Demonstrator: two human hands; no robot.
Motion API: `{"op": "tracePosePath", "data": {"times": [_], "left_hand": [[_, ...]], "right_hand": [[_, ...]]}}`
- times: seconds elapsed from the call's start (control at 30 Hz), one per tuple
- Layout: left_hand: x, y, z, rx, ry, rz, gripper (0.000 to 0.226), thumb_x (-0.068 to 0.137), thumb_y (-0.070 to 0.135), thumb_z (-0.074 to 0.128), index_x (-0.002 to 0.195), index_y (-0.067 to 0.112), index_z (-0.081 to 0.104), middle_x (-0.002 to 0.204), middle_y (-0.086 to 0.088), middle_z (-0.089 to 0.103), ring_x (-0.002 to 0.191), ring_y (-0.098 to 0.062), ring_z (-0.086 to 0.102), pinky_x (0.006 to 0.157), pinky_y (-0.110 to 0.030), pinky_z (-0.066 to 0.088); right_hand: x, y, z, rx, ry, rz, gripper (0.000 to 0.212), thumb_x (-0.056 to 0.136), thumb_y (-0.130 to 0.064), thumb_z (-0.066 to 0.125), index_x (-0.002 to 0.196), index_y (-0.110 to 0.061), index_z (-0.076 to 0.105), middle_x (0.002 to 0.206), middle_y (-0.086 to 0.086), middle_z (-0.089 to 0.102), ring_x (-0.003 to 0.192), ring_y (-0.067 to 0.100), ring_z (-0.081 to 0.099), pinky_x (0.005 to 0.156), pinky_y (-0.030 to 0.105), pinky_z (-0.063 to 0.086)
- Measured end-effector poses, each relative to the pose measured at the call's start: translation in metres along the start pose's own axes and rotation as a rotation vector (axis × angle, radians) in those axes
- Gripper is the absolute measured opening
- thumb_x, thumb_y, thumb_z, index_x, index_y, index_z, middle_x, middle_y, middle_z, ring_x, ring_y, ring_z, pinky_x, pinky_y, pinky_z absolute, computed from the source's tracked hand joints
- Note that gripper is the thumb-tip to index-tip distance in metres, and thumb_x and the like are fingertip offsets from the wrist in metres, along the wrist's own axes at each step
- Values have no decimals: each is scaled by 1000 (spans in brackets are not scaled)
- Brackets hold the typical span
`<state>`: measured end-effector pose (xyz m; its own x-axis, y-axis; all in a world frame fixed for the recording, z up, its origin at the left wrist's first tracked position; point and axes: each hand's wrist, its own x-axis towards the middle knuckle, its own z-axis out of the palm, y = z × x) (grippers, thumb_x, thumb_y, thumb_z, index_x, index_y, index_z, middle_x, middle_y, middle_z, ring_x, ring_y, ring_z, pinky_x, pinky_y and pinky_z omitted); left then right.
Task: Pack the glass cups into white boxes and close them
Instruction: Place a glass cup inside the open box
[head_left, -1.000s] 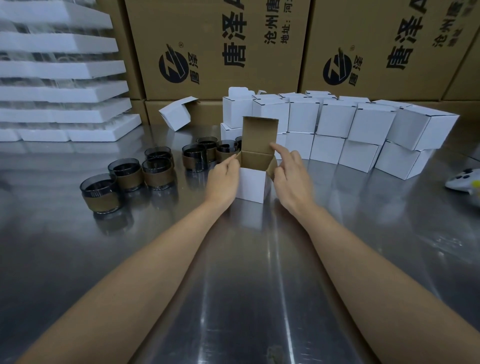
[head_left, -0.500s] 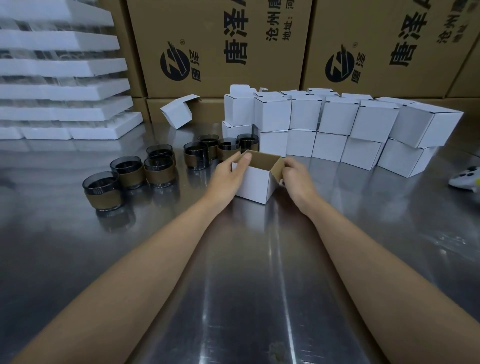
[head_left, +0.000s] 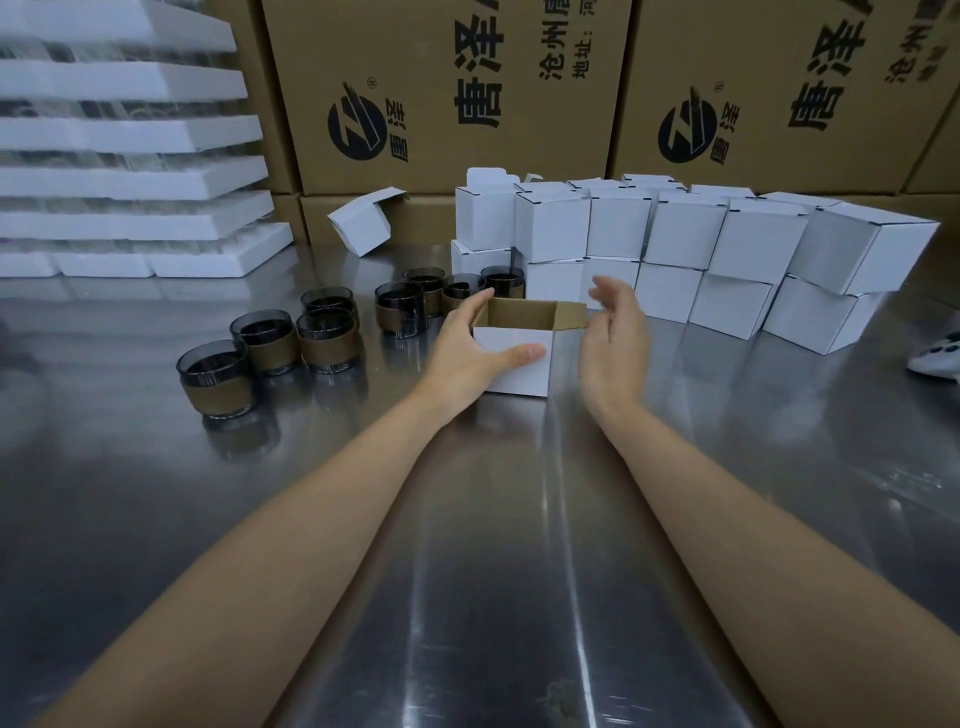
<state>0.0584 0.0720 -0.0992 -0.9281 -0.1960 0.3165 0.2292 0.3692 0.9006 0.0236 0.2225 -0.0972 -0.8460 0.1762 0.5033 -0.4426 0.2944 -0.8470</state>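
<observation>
A small white box (head_left: 524, 358) with a brown inside stands open-topped on the steel table, straight ahead. My left hand (head_left: 467, 348) grips its left side, thumb across the front face and fingers over the rim. My right hand (head_left: 615, 332) hovers just right of the box with straight fingers, holding nothing. Several dark glass cups (head_left: 324, 338) with tan bands stand to the left and behind the box. The nearest cup (head_left: 215, 376) is far left.
A double row of closed white boxes (head_left: 748, 249) is stacked behind and to the right. One open white box (head_left: 361, 223) lies tilted at the back. White foam trays (head_left: 130, 176) are stacked far left; big cardboard cartons (head_left: 447, 93) line the back. A white device (head_left: 937, 356) lies at the right edge.
The box's upright lid flap went down out of sight and the box turned square to me. My right hand let go and moved off to the right; my left hand shifted its grip to the front.
</observation>
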Motion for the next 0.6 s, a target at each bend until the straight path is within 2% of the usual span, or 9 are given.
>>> {"op": "tracePosePath", "data": {"times": [0.07,0.17,0.2,0.23,0.27,0.33,0.47,0.53,0.6], "left_hand": [[-3,7,5,64,0,13,86,72,30,85,144,19,40,142,0,42,129,-11,42,105,-22,32],[-13,26,21,-15,109,144,89,90,44,49,144,-14,11,148,-36,15,141,-45,17,95,-18,38],[-13,27,21,-4,119,188,88,94,46,44,146,-13,5,151,-35,7,143,-42,9,88,-10,37],[-11,23,20,35,73,143,87,92,44,59,150,-4,16,152,-28,18,144,-33,19,86,-5,33],[-9,16,17,83,15,89,84,84,37,74,149,8,30,149,-15,33,140,-22,32,91,-7,32],[-4,7,8,128,-35,43,84,74,31,83,146,24,39,141,1,40,130,-10,40,101,-18,31],[-5,4,6,122,-116,110,87,74,37,83,147,25,36,141,6,37,120,1,38,95,-12,28],[-6,4,6,154,-148,136,88,74,40,82,147,26,36,139,9,36,113,8,35,86,1,25],[-5,0,2,130,-130,123,89,72,40,83,147,25,37,133,12,36,107,12,35,79,9,24]], "right_hand": [[-12,-21,5,-74,84,-249,46,81,0,36,119,-12,60,116,0,62,112,17,53,97,30,41],[-39,-57,29,-62,-195,-571,40,73,3,43,104,-9,67,105,4,65,102,21,58,95,45,44],[-51,-68,42,-70,-391,-629,38,76,4,44,103,-8,67,107,5,64,103,21,58,100,47,41],[-62,-78,54,-83,-608,-655,36,81,5,45,106,-7,67,111,7,62,107,21,57,104,46,37],[-71,-87,66,-94,-810,-653,35,86,7,47,112,-5,67,119,9,60,111,21,56,105,40,37],[-80,-102,86,-156,-1053,-640,39,92,5,49,126,-8,61,137,8,50,116,15,51,99,29,40],[-85,-118,123,-392,-1187,-738,69,90,0,53,152,-20,31,161,-6,18,122,15,47,80,19,34],[-92,-121,140,-362,-1301,-742,73,92,-4,57,154,-17,23,162,-4,16,121,17,47,77,12,29],[-94,-122,149,-264,-1299,-700,69,93,-11,60,153,-16,26,158,1,26,103,13,52,79,12,30]]}}
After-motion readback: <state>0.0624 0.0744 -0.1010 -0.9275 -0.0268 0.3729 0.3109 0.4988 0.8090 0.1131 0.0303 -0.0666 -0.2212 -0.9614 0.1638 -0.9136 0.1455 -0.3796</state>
